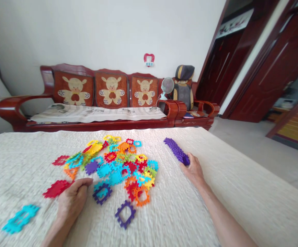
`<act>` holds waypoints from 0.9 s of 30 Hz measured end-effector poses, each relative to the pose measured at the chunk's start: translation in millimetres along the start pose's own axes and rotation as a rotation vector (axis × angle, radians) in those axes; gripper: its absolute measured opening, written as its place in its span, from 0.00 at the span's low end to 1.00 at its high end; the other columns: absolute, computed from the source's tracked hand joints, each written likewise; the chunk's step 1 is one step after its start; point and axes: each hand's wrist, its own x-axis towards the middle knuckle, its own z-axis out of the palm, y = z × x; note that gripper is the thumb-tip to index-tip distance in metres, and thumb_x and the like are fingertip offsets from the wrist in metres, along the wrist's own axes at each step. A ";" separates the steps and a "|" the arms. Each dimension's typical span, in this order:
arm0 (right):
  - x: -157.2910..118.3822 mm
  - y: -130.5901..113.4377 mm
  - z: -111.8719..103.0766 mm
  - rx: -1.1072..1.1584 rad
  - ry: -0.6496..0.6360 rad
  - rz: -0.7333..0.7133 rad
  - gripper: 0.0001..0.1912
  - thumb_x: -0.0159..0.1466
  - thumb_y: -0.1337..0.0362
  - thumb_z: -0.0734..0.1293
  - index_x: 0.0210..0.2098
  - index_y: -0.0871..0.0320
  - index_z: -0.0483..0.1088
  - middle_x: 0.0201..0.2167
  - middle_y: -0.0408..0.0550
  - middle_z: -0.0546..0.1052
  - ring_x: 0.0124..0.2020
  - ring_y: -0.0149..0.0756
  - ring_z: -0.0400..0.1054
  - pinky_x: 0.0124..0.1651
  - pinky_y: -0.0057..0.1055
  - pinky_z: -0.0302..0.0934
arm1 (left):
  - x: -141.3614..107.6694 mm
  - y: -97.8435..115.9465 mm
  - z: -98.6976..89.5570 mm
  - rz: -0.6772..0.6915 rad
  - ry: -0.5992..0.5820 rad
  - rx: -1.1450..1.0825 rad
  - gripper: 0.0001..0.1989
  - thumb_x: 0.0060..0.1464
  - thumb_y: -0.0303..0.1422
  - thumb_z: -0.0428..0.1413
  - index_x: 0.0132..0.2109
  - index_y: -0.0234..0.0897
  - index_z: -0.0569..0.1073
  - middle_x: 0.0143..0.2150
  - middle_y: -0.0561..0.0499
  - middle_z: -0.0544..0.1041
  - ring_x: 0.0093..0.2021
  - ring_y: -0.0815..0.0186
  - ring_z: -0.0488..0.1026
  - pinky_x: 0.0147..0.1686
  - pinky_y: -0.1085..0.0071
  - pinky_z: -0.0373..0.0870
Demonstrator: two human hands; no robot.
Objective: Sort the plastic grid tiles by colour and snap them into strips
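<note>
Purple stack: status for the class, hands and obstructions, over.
Right hand on near end of purple stack. Left hand at red piece, grip unclear. Loose pieces left of stack, none touching it.

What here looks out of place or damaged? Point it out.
Nothing looks clearly damaged or spilled. At most, one turquoise piece lies apart from the loose pile, out beyond the left hand.

cream textured tabletop (169, 219); bright notched pieces (115, 177) scattered, overlapping; purple stack (175, 150) apart, right.
</note>
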 end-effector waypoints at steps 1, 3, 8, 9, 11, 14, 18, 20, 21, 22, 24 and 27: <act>0.1 -0.2 -0.1 -0.003 -0.009 0.001 0.32 0.55 0.55 0.63 0.57 0.62 0.60 0.50 0.58 0.70 0.52 0.48 0.65 0.56 0.45 0.60 | 0.0 -0.3 0.6 0.004 0.002 0.001 0.14 0.47 0.37 0.50 0.37 0.45 0.78 0.36 0.58 0.82 0.40 0.64 0.78 0.44 0.72 0.73; 0.2 -0.2 -0.1 -0.011 -0.022 0.005 0.32 0.55 0.56 0.63 0.57 0.62 0.60 0.49 0.58 0.70 0.51 0.48 0.66 0.56 0.44 0.60 | 0.2 -1.3 1.9 0.012 0.005 0.000 0.14 0.48 0.37 0.49 0.37 0.45 0.78 0.37 0.58 0.82 0.40 0.64 0.78 0.44 0.72 0.73; 0.2 -0.2 0.3 -0.020 -0.029 0.019 0.32 0.55 0.56 0.63 0.57 0.60 0.60 0.48 0.56 0.70 0.50 0.47 0.66 0.55 0.43 0.60 | 0.8 -5.3 4.0 0.023 0.008 -0.016 0.14 0.47 0.37 0.50 0.37 0.46 0.79 0.37 0.59 0.82 0.40 0.64 0.78 0.43 0.72 0.73; 0.3 -0.8 0.1 -0.019 -0.031 0.024 0.32 0.55 0.56 0.63 0.57 0.60 0.60 0.48 0.56 0.70 0.50 0.47 0.66 0.55 0.43 0.60 | 0.8 -5.9 4.2 0.022 0.008 -0.019 0.14 0.47 0.37 0.50 0.37 0.46 0.79 0.37 0.59 0.82 0.40 0.64 0.78 0.43 0.73 0.73; 0.4 -2.5 -0.8 -0.022 -0.038 0.038 0.32 0.54 0.56 0.64 0.57 0.59 0.60 0.48 0.56 0.70 0.50 0.47 0.66 0.55 0.43 0.60 | 0.7 -6.3 4.3 0.018 0.008 -0.022 0.14 0.47 0.37 0.50 0.38 0.46 0.79 0.36 0.59 0.82 0.40 0.64 0.78 0.43 0.73 0.73; 0.7 -5.4 -2.3 -0.027 -0.048 0.051 0.32 0.55 0.54 0.64 0.57 0.59 0.61 0.48 0.56 0.70 0.49 0.47 0.66 0.54 0.42 0.60 | 0.1 -3.8 3.5 0.014 0.010 -0.018 0.14 0.47 0.37 0.50 0.37 0.45 0.79 0.36 0.58 0.82 0.39 0.64 0.78 0.42 0.73 0.73; 1.1 -5.7 -1.9 -0.027 -0.039 0.038 0.31 0.56 0.54 0.63 0.56 0.60 0.61 0.47 0.56 0.70 0.49 0.46 0.66 0.54 0.42 0.60 | -1.4 3.7 0.6 0.011 0.017 0.000 0.14 0.47 0.37 0.49 0.36 0.45 0.79 0.35 0.58 0.82 0.38 0.64 0.78 0.40 0.73 0.73; 1.3 -4.6 -1.1 -0.033 -0.032 0.024 0.31 0.55 0.55 0.63 0.56 0.60 0.61 0.47 0.56 0.70 0.49 0.46 0.66 0.54 0.42 0.60 | -2.6 8.5 -1.4 0.013 0.019 0.008 0.14 0.47 0.37 0.49 0.36 0.45 0.78 0.35 0.58 0.82 0.38 0.64 0.78 0.40 0.72 0.73; 1.5 -4.1 -0.8 -0.038 -0.032 0.018 0.31 0.55 0.55 0.63 0.56 0.60 0.61 0.47 0.56 0.70 0.48 0.46 0.66 0.54 0.43 0.60 | -3.3 11.0 -2.4 0.014 0.019 0.008 0.14 0.47 0.36 0.49 0.36 0.45 0.78 0.34 0.58 0.82 0.38 0.64 0.78 0.40 0.72 0.72; 1.6 -3.7 -0.7 -0.043 -0.034 0.015 0.31 0.55 0.55 0.63 0.56 0.59 0.61 0.46 0.55 0.70 0.48 0.46 0.66 0.53 0.43 0.60 | -4.1 13.7 -3.4 0.013 0.018 0.007 0.14 0.47 0.36 0.49 0.36 0.45 0.78 0.34 0.58 0.82 0.37 0.64 0.78 0.40 0.72 0.72; 2.1 -3.6 -0.8 -0.059 -0.042 0.015 0.31 0.55 0.55 0.63 0.56 0.59 0.61 0.46 0.55 0.70 0.48 0.46 0.66 0.53 0.42 0.60 | -5.5 18.9 -5.1 0.005 0.012 -0.003 0.14 0.47 0.35 0.49 0.35 0.44 0.78 0.34 0.58 0.81 0.38 0.64 0.77 0.40 0.72 0.72; 3.0 -4.9 -1.7 -0.082 -0.058 0.027 0.31 0.55 0.54 0.63 0.56 0.60 0.62 0.46 0.56 0.70 0.48 0.47 0.66 0.53 0.41 0.60 | -7.1 25.2 -6.5 -0.011 0.001 -0.016 0.13 0.47 0.33 0.49 0.35 0.44 0.78 0.34 0.58 0.81 0.38 0.65 0.77 0.42 0.72 0.72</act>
